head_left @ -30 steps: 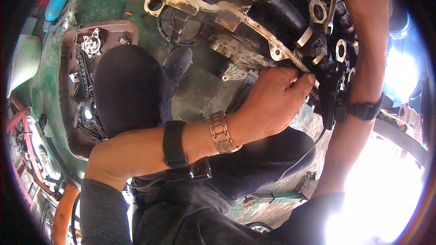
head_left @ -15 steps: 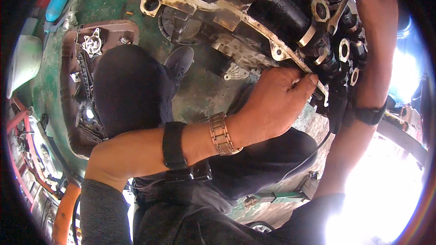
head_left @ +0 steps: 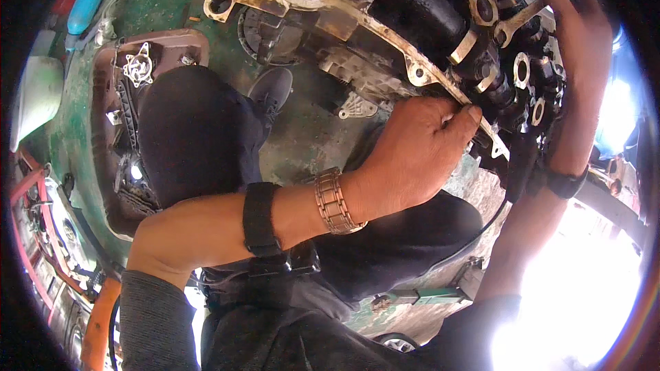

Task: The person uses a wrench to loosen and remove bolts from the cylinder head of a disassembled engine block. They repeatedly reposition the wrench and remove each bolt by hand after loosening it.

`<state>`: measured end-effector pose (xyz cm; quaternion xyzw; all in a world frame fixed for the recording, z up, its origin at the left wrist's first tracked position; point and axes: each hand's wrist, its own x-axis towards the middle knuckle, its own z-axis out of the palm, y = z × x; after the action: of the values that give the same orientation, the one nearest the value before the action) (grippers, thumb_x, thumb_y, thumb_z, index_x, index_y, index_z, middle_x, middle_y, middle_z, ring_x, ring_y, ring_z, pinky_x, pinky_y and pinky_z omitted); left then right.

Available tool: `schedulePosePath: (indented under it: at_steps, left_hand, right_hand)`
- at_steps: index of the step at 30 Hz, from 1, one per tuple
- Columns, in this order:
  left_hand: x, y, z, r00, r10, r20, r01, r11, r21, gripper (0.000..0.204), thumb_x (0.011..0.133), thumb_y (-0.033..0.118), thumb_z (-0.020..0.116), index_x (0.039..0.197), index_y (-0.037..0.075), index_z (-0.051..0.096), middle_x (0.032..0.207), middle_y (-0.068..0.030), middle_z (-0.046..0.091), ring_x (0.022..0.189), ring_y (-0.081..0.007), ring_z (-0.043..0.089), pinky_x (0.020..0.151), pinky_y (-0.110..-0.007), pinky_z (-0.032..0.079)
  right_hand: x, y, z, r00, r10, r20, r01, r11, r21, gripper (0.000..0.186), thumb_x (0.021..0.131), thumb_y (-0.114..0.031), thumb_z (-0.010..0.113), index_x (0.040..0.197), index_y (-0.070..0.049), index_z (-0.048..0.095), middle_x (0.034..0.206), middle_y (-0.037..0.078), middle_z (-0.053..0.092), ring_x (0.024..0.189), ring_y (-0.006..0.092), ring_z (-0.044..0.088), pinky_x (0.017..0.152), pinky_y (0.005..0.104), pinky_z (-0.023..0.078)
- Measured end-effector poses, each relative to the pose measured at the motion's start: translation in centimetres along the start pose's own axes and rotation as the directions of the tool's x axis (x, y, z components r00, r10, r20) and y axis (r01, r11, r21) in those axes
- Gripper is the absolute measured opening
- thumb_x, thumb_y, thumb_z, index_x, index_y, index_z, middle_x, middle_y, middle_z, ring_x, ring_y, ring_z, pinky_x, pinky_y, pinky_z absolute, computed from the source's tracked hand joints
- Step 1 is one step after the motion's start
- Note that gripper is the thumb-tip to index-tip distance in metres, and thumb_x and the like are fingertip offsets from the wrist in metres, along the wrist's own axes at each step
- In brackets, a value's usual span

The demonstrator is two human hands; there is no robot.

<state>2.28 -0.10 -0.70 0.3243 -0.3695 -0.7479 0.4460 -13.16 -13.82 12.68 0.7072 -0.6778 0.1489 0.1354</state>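
My left hand (head_left: 412, 151) is curled shut on the near edge of the engine block (head_left: 412, 20). My fingers (head_left: 459, 118) hook over its pale metal rim. A metal bracelet (head_left: 335, 200) and a black strap (head_left: 260, 218) sit on that arm.

My right hand (head_left: 577, 41) rests on the far right side of the engine block. Its fingers are stretched flat beside a silver wrench (head_left: 517, 22). I cannot tell if it grips the wrench.

The engine block sits on the green floor (head_left: 165, 0), in front of my knees. A brown tray (head_left: 113, 117) with small parts lies at the left, beside my dark trouser leg (head_left: 192, 130).
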Motion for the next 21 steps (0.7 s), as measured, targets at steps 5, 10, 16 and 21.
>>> schedulePosePath:
  at_steps: [5, 10, 16, 21]
  left_hand:
    - [0.2, 0.1, 0.2, 1.0, -0.008, -0.018, 0.008, 1.0, 0.003, 0.04, 0.095, 0.023, 0.055, 0.068, -0.007, 0.055, 0.05, -0.0133, 0.045, 0.05, -0.0139, 0.035, 0.049, -0.038, 0.035]
    - [0.1, -0.2, 0.0, 1.0, 0.0, -0.031, 0.001, 0.998, 0.06, 0.041, 0.095, 0.023, 0.056, 0.066, -0.006, 0.053, 0.05, -0.0117, 0.041, 0.051, -0.012, 0.034, 0.048, -0.037, 0.034]
    - [0.1, -0.8, 0.8, 0.997, -0.061, -0.043, 0.051, 0.98, -0.194, 0.035, 0.096, 0.034, 0.059, 0.076, 0.005, 0.065, 0.062, 0.0041, 0.056, 0.055, -0.003, 0.043, 0.049, -0.022, 0.034]
    - [-0.3, -0.7, 0.6, 0.989, -0.146, -0.024, 0.141, 0.977, -0.157, 0.034, 0.097, 0.031, 0.058, 0.078, 0.003, 0.061, 0.062, 0.0037, 0.053, 0.055, -0.0038, 0.041, 0.048, -0.023, 0.033]
  right_hand:
    - [-0.9, 2.1, -0.4, 0.998, 0.056, 0.018, -0.055, 0.996, -0.076, 0.05, 0.085, -0.048, 0.061, 0.114, -0.008, 0.068, 0.106, 0.011, 0.069, 0.095, 0.022, 0.064, 0.088, 0.0318, 0.045]
    - [-4.2, 1.0, -0.9, 0.988, 0.148, -0.048, -0.147, 0.989, 0.016, 0.043, 0.086, -0.042, 0.064, 0.108, -0.007, 0.069, 0.101, 0.011, 0.07, 0.093, 0.0198, 0.064, 0.086, 0.0303, 0.045]
    - [-6.7, 0.4, -2.0, 0.972, 0.18, -0.15, -0.155, 0.974, 0.164, 0.036, 0.087, -0.034, 0.069, 0.106, -0.003, 0.071, 0.093, 0.011, 0.072, 0.086, 0.0133, 0.063, 0.084, 0.0259, 0.047]
    - [-9.5, 1.0, -2.0, 0.968, 0.18, -0.173, -0.156, 0.977, 0.148, 0.036, 0.088, -0.032, 0.069, 0.107, -0.001, 0.07, 0.092, 0.01, 0.071, 0.086, 0.0114, 0.062, 0.081, 0.0247, 0.047]
